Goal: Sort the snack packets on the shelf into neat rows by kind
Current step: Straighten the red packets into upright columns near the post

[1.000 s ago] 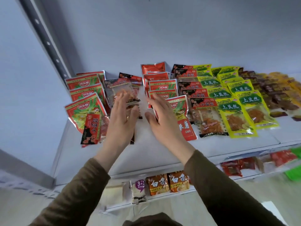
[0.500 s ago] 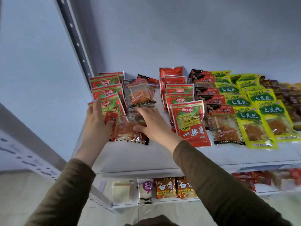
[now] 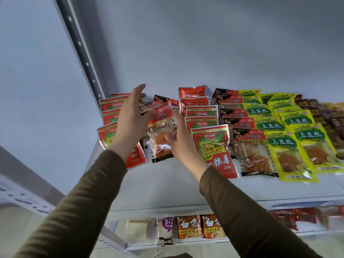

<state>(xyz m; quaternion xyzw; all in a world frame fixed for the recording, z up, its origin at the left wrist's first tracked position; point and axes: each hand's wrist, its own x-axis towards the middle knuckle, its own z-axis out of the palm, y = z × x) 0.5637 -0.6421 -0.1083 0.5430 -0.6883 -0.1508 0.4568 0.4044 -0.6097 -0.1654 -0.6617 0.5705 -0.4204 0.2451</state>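
Snack packets lie in rows on a white shelf [image 3: 167, 185]. Red-and-green packets form a left row [image 3: 108, 106] and a middle row [image 3: 202, 112] ending in a large front packet [image 3: 214, 146]. Further right run black-and-red packets with clear windows [image 3: 240, 123], then yellow-and-green packets [image 3: 297, 120]. My right hand [image 3: 179, 138] grips a clear black-and-red packet [image 3: 161, 138] by its right edge, lifted between the two red-and-green rows. My left hand [image 3: 130, 118] is raised with fingers spread, its thumb at the packet's upper left edge.
Dark brown packets [image 3: 327, 118] fill the far right of the shelf. A grey slotted upright [image 3: 81, 51] rises at the left, with the back wall just behind the rows. A lower shelf holds orange noodle packs [image 3: 189, 227] and red packets [image 3: 296, 217].
My right hand has picked the clear black-and-red packet up off the shelf and raised it. My left hand left the front left packets and rose with fingers spread.
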